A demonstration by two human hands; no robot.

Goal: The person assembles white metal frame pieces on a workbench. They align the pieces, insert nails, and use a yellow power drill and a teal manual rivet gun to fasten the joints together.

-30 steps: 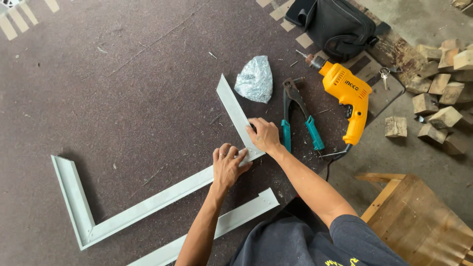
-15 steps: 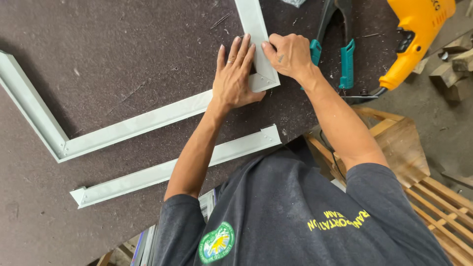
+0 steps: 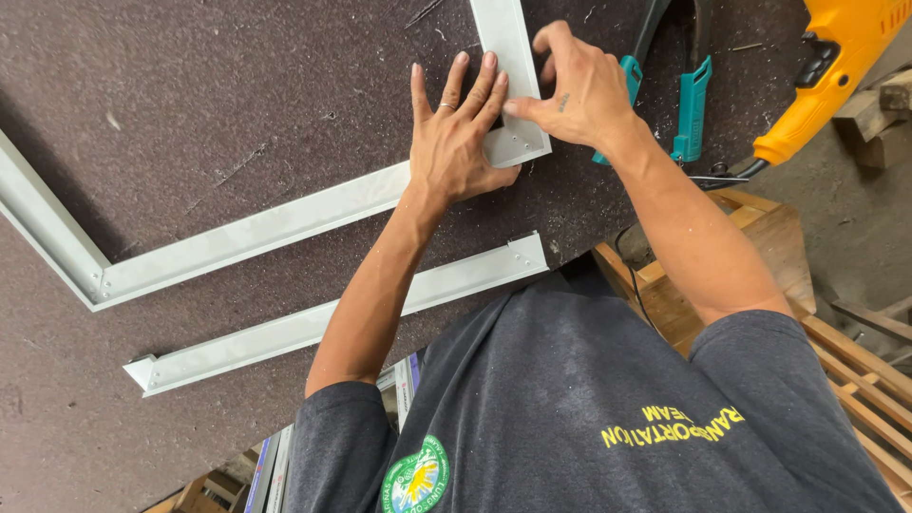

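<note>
Across the dark brown work board (image 3: 237, 95) lies a pale grey metal frame (image 3: 256, 228), three channel lengths joined into an open U, flat on the board so that its corners sit square and can be pressed against something solid. Its long middle rail runs from the left corner up to the right corner, where the upright rail (image 3: 503, 38) meets it. A loose fourth rail (image 3: 323, 318) of the same section lies just beside and roughly parallel to the long one, apart from it, near the board's edge.

Both hands meet at the right corner of the frame. The left hand (image 3: 456, 142) lies palm down with fingers spread and flat over the joint, seemingly pinning the two rails together against the board. The right hand (image 3: 575, 90) hovers at the same corner with thumb and forefinger drawn together at the rail's edge (whether they pinch a screw or other small part, I cannot tell; nothing shows between them).

Beyond the right hand, within easy reach, lie snips with teal handles (image 3: 693, 104), and further right a yellow power drill (image 3: 836, 66), its cord (image 3: 722, 178) trailing toward the board's edge. Wooden slatted pieces (image 3: 855, 351) stand off the board at the right.
</note>
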